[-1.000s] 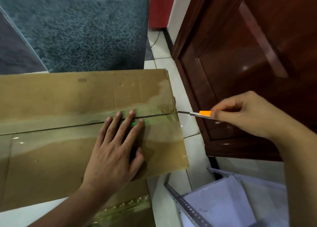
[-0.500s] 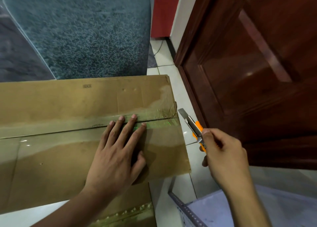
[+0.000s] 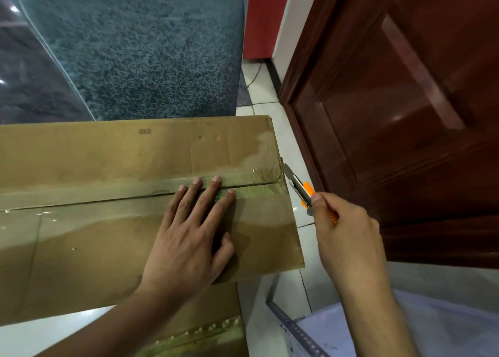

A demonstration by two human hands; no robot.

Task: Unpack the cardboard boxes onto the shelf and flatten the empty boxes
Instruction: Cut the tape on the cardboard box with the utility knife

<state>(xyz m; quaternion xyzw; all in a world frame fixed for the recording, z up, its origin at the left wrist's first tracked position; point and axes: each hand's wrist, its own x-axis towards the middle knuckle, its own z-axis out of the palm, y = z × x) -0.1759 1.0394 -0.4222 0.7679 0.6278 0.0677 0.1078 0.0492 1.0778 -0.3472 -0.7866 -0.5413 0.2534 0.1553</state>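
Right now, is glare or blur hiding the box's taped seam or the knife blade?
Head view: tape on the cardboard box shows mild sheen, seam readable. Utility knife blade sharp, by the box's right end. Glare streaks the door. Wide-angle bends the edges.

The left hand (image 3: 189, 237) presses flat on the taped cardboard box (image 3: 108, 221); the right hand (image 3: 343, 235) holds an orange knife (image 3: 299, 187) at the box's right end.

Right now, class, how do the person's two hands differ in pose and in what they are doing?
The left hand lies flat, fingers spread, on the cardboard box; the right hand curls round an orange utility knife. The left rests over the taped seam; the right hangs off the box's right end. Both are bare.
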